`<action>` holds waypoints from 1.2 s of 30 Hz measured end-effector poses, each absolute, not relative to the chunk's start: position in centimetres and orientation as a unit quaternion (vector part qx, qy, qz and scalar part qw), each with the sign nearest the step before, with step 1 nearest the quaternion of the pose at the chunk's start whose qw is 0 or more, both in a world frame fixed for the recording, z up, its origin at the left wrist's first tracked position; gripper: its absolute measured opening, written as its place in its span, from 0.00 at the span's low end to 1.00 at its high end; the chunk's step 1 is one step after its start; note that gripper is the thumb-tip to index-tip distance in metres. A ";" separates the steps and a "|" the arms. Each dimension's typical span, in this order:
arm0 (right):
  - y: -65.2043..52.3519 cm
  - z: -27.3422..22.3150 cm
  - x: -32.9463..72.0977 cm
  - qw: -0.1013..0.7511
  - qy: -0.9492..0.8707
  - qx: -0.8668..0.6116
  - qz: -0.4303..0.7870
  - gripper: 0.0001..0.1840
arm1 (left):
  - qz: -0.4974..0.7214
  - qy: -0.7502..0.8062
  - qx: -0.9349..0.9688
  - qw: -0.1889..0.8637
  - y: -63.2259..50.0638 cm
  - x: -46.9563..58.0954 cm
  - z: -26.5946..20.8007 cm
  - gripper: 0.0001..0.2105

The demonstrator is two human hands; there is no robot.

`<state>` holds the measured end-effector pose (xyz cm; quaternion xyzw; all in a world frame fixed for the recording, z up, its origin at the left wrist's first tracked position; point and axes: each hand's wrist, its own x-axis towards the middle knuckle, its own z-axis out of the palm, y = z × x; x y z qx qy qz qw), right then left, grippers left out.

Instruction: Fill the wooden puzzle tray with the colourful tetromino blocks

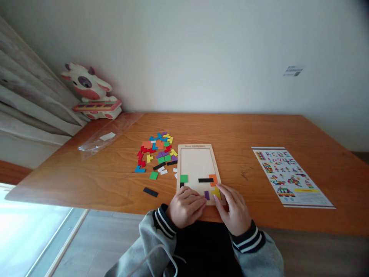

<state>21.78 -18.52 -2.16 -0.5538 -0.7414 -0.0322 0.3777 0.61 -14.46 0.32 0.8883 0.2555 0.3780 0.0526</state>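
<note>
A shallow wooden puzzle board lies in front of me at the table's front edge. My left hand rests over its lower left part, fingers bent and pressed together, their tips at a purple puzzle piece that is partly covered. Thumb and forefinger of my right hand close around a yellow puzzle piece in the lower right corner. Above it on the board lie an orange piece and a long black piece. Along the left rim sits a green piece, with a black one partly hidden below.
Many loose coloured pieces are spread left of the board, with a single black strip nearer me. A printed pattern sheet lies at right. Clear plastic bag and cow-shaped toy keyboard occupy the far left.
</note>
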 end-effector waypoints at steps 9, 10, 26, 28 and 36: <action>-18.5 -2.1 21.8 0.381 -0.740 -0.553 -0.036 0.18 | 0.401 0.344 0.849 0.027 -13.6 -2.0 1.1 0.11; -18.5 -2.1 21.8 0.380 -0.741 -0.553 -0.037 0.18 | 0.397 0.377 0.837 0.009 -13.1 -3.1 1.1 0.11; -18.5 -2.4 21.7 0.388 -0.732 -0.559 -0.026 0.18 | 0.190 0.732 0.654 0.000 -0.9 -17.5 0.4 0.19; -18.5 -2.4 21.8 0.389 -0.731 -0.560 -0.026 0.18 | 0.198 0.737 0.646 0.005 -0.5 -17.5 0.3 0.17; -18.6 -2.5 21.8 0.381 -0.731 -0.566 -0.021 0.18 | 0.241 0.707 0.665 0.007 -0.3 -16.8 0.1 0.16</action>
